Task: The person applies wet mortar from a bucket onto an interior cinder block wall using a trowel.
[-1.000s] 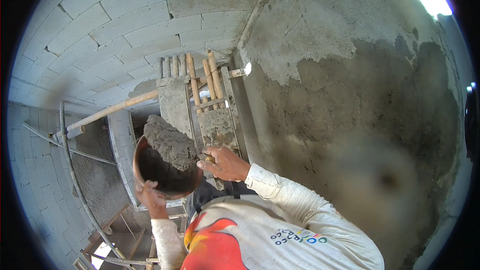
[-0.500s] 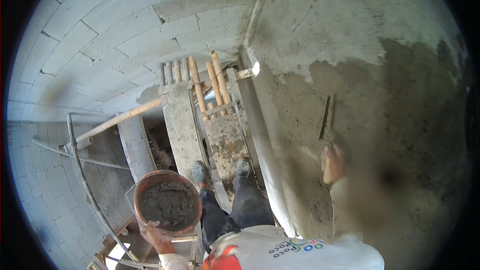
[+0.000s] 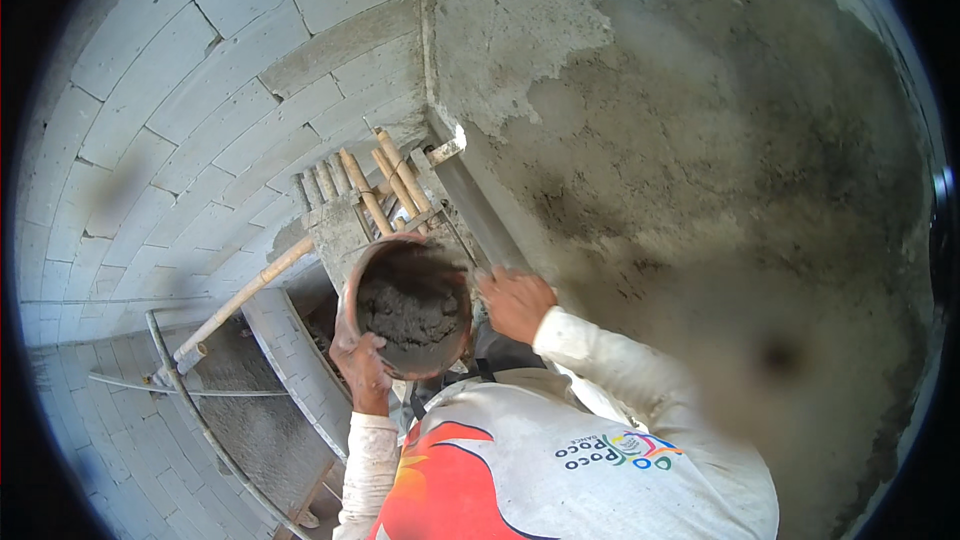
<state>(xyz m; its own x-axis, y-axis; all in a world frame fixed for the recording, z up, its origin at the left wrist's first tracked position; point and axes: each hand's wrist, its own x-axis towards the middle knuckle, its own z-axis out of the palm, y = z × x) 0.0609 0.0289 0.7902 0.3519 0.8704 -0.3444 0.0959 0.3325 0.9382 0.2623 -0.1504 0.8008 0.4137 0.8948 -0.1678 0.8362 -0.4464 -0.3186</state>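
Note:
My left hand grips the rim of a reddish-brown bucket at its near left side. Wet grey mortar lies inside the bucket, which is held tilted in front of my body. My right hand is closed round the handle of a trowel, just beyond the bucket's right rim. The trowel's blade shows as a thin dark edge pointing up and left; most of its handle is hidden by my fingers.
A plastered wall, partly dark with wet mortar, rises on the right. At the left stands a pale block wall. Planks and bamboo poles form the scaffold beyond the bucket. A bamboo rail and a thin pole lie left.
My right hand has come from the plastered wall leftward to the bucket with the trowel. My left hand has raised the bucket up and to the right, in front of my body.

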